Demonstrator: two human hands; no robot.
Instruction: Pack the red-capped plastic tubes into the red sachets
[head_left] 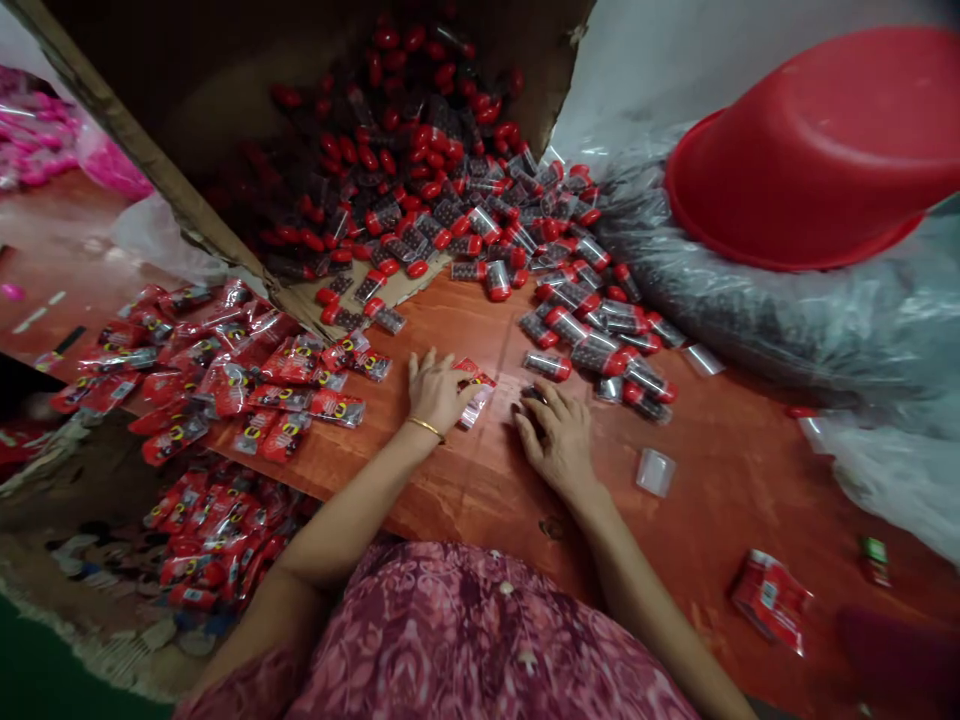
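My left hand [439, 392] has its thumb and index finger at the edge of a small red-and-white packet [474, 392] lying on the reddish table; its other fingers are spread. Right of the packet, my right hand [556, 430] rests low over the table with bent fingers around a small dark item [534, 393], mostly hidden by the fingertips. Just beyond my right hand lies a clear tube with a red cap [547, 366]. More red-capped tubes [600, 352] are heaped past it. Red printed packets [289, 400] are piled left of my left hand.
An open cardboard box [150, 160] spills tubes onto the table [480, 480]. A red tub [810, 150] sits on a large plastic bag [720, 310]. A box of packets [97, 640] stands below left. A clear piece [655, 472] and red wrappers [772, 600] lie right.
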